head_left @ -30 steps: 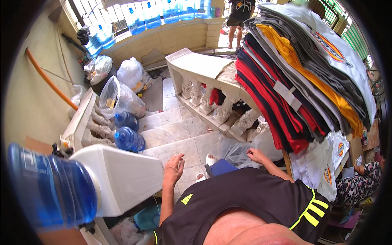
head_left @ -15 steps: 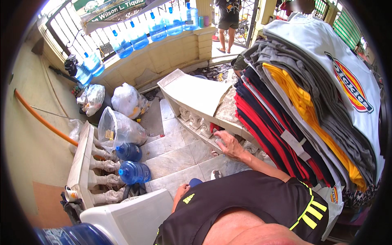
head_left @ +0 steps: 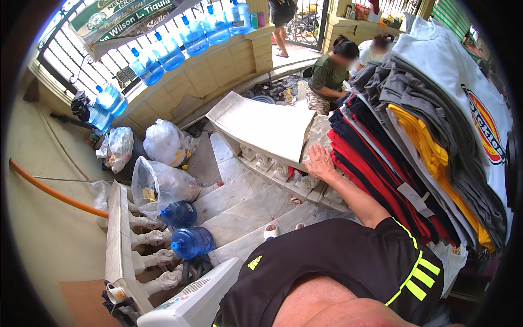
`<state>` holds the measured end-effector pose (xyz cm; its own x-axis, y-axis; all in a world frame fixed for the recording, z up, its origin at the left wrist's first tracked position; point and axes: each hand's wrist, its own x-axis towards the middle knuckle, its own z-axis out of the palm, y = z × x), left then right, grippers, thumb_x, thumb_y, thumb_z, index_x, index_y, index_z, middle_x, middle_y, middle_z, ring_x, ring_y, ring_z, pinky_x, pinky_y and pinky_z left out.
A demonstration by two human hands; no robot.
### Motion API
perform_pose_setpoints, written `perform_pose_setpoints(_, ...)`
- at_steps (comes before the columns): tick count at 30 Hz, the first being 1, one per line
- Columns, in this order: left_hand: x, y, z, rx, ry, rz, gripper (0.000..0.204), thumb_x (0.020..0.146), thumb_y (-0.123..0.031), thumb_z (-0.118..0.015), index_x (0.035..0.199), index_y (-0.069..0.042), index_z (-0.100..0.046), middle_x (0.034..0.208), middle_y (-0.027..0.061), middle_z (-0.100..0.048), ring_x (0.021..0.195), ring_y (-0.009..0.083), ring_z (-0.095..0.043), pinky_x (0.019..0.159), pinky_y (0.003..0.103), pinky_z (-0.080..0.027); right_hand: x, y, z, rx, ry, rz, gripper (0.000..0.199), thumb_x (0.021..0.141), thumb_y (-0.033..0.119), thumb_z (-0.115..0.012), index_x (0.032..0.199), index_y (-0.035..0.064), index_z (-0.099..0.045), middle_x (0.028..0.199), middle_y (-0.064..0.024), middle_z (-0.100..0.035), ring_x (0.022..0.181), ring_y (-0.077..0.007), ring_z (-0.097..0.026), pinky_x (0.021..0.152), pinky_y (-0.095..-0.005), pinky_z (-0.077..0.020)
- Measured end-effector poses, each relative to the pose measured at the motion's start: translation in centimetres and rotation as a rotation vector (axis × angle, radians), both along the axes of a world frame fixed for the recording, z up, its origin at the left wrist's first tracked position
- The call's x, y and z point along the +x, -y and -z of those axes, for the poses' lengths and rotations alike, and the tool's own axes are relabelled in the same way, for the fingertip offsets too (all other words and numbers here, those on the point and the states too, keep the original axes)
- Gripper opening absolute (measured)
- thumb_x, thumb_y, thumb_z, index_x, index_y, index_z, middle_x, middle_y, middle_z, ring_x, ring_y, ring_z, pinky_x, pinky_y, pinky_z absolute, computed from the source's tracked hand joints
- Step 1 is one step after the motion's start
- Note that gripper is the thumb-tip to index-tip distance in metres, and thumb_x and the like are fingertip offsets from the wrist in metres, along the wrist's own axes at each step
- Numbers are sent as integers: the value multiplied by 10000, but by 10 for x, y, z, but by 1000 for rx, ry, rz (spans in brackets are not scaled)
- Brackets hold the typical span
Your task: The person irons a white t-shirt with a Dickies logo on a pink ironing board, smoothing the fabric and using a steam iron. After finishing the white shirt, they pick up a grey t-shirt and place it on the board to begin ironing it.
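My right hand [head_left: 320, 162] is open, its fingers spread over the edge of the stone stair railing [head_left: 308, 181]. Its fingertips lie by the lower end of a white sheet [head_left: 261, 121] that covers the railing's top. Right beside my right forearm rises a tall stack of folded shirts [head_left: 406, 136] in red, navy, grey, yellow and white; what holds it up is hidden. My left hand is out of view. Below me are the marble steps [head_left: 242, 210], with my foot in a white slipper [head_left: 271, 230] on them.
Two blue water jugs [head_left: 192, 242] lie against the left balusters [head_left: 158, 256]. Beyond them sit clear plastic bags [head_left: 163, 182]. More jugs [head_left: 194, 37] line the far wall. A white appliance [head_left: 199, 297] stands at lower left. Two people [head_left: 333, 73] are low down beyond the railing.
My right hand has gone from above the steps onto the railing, its fingers spreading. My left hand, earlier near a blue thing, has left the view. Two people beyond the shirts now show.
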<state>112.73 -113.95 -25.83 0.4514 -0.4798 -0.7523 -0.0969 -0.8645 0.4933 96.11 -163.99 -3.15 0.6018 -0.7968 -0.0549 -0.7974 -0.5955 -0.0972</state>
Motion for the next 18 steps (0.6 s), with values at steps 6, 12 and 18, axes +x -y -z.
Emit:
perform_pose_setpoints(6, 31, -11, -11, 7, -18, -31, 445, 903, -314, -591, 1237, -23, -636, 1107, 247, -692, 1063, 358, -669, 914, 435, -512, 11, -6, -13, 27, 14, 39, 611, 921, 448, -587, 1391, 71, -484, 1460, -201, -437, 1388, -382, -364, 1139, -501, -282)
perform_pose_setpoints(12, 47, -25, -17, 9, -30, -47, 445, 904, -319, -589, 1230, -20, -638, 1108, 250, -690, 1062, 366, -667, 913, 443, -512, 17, -7, -18, -7, -60, 51, 618, 943, 494, -539, 1410, 95, -478, 1468, -180, -440, 1399, -368, -355, 1139, -506, -275)
perform_pose_setpoints(18, 55, -42, -14, 46, -20, -21, 445, 904, -325, -587, 1223, -18, -640, 1108, 253, -688, 1060, 375, -665, 912, 452, -511, 16, -5, -18, -32, -50, 67, 610, 925, 493, -569, 1400, 120, -482, 1460, -148, -448, 1381, -332, -377, 1127, -494, -288)
